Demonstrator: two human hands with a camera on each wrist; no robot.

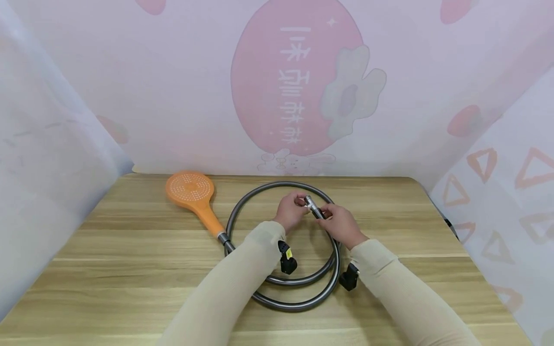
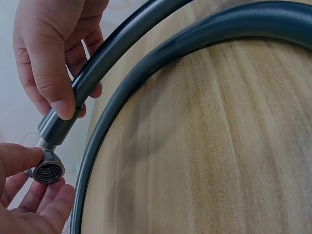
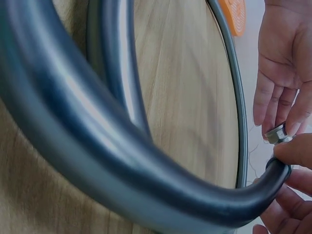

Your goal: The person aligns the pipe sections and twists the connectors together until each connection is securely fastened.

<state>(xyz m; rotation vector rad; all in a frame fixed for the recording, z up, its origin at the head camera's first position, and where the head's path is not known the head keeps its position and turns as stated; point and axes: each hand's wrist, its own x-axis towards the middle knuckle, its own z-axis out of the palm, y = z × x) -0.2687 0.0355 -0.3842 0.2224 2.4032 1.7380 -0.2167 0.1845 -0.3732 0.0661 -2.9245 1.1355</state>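
A dark grey shower hose [image 1: 298,305] lies coiled on the table, its free end lifted between both hands. That end carries a silver threaded nut [image 2: 48,168], whose open threaded mouth shows in the left wrist view. My left hand [image 1: 291,211] pinches the nut between thumb and fingers. Just behind it, my right hand [image 1: 342,225] grips the hose by its end sleeve [image 2: 57,127], thumb on one side and fingers on the other. At the hose's other end, an orange shower head [image 1: 190,188] rests on the table to the left, its perforated face up.
The wood-grain table [image 1: 130,269] runs back to a pink-and-white printed curtain [image 1: 186,86], with more fabric along both sides. Hose loops surround the space under the hands. A small black camera hangs at each wrist, close over the coil.
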